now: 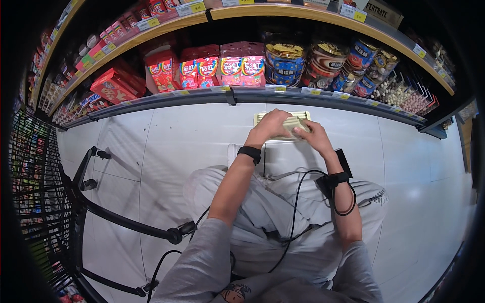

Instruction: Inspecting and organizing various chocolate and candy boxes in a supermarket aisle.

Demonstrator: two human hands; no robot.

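Note:
Just beyond my crossed legs, a pale yellow-green box [307,114] with rows of thin packs rests on the white tiled floor. My left hand [273,123] and my right hand [308,132] are over it, gripping several pale flat packs [291,123] between them. The left fingers curl over the packs' left side, and the right thumb presses on their near face. Which packs are still seated in the box under my hands cannot be told. A dark flat object [343,163] lies on the floor beside my right forearm.
A low shelf edge [250,91] runs across in front, holding Skittles bags [242,70], round candy tubs [285,64] and red packages [113,85]. A black shopping cart [77,212] stands at left, its wheels near my leg. A black cable [295,212] loops from my right wrist over my lap.

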